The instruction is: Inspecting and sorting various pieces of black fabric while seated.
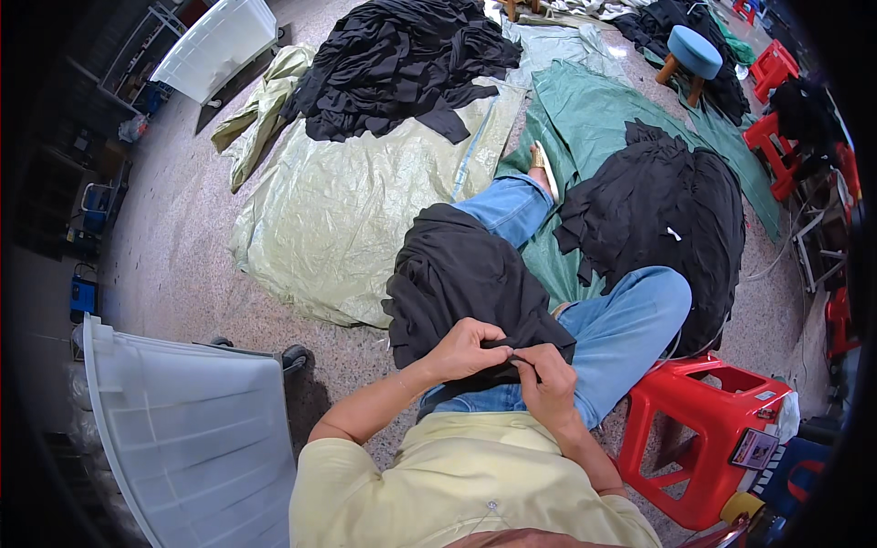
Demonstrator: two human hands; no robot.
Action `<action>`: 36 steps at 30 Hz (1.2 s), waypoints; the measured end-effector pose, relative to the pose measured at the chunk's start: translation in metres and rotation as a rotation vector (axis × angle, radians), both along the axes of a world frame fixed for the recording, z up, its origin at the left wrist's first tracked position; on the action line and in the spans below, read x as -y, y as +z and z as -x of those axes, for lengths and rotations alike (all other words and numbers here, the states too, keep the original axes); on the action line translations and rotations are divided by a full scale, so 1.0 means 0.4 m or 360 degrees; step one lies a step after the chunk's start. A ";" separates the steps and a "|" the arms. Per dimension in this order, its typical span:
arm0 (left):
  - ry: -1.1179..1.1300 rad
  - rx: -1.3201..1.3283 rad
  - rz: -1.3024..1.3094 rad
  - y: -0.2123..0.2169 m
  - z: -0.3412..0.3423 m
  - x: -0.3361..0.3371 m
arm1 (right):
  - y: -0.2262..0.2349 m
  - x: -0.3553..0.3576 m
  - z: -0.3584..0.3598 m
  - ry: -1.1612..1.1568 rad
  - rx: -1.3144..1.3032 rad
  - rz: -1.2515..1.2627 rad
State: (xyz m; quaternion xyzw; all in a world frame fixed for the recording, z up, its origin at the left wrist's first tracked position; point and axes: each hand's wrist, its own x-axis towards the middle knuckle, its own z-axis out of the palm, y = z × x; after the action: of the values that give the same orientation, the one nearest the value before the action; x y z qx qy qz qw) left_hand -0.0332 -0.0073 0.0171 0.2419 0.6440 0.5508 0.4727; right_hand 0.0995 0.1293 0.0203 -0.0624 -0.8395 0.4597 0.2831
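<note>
Black fabric (pixel 461 274) lies bunched across my lap and over one knee. My left hand (pixel 468 349) pinches an edge of it between thumb and fingers. Close beside it, my right hand (pixel 546 376) grips the same edge, so the two sets of fingertips nearly meet. A short fold of the cloth shows between them; whether anything small is held in the fingertips I cannot make out. My legs in blue jeans (pixel 630 320) stretch out under and beside the cloth.
At my right stands a red plastic stool (pixel 699 402). A white wheeled bin (pixel 192 429) is at my left. Ahead, piles of black cloth (pixel 393 64) lie on a pale woven sheet (pixel 320 210) and a green sheet (pixel 585 114). A blue round stool (pixel 694 52) stands farther back.
</note>
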 end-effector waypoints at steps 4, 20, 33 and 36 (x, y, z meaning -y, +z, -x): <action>0.0102 -0.0255 -0.0113 -0.015 -0.019 0.006 | -0.004 -0.001 0.004 0.0013 -0.0018 0.0010; 0.0346 0.0092 -0.0106 -0.042 -0.071 0.015 | 0.001 -0.002 0.001 -0.0111 0.0230 0.0400; 0.0735 0.0296 -0.0225 -0.034 -0.109 -0.015 | -0.076 -0.023 0.010 0.0014 0.0511 0.1807; 0.0815 0.0491 -0.0103 -0.024 -0.105 -0.014 | -0.090 -0.025 0.004 0.0068 0.0622 0.1623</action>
State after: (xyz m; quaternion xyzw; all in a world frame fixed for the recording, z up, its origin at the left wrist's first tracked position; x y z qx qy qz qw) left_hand 0.0087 -0.0016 0.0075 0.0000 0.5866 0.7026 0.4028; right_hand 0.0979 0.1394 -0.0159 -0.2589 -0.5481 0.7940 0.0463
